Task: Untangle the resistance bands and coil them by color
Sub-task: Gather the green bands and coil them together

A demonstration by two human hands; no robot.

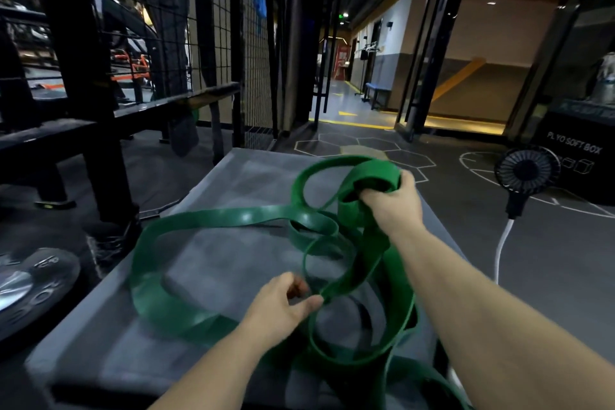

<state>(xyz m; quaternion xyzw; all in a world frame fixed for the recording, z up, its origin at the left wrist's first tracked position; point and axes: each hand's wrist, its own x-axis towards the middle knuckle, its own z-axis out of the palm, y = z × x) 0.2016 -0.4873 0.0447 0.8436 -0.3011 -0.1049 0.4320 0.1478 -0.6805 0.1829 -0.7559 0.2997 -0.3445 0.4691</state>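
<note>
Your left grip [283, 303] pinches a thin strand of the green bands [206, 216]; right grip [396, 206] clutches a wide coiled loop. Glossy, flat, tangled across the grey tabletop [233, 256].

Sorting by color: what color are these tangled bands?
Green, all the resistance bands; shows best in the head view.

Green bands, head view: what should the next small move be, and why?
Probably draw the left hand toward the body, pulling its pinched narrow band free, while the right hand holds the wide band coiled: the two cross in loops on the mat.
</note>
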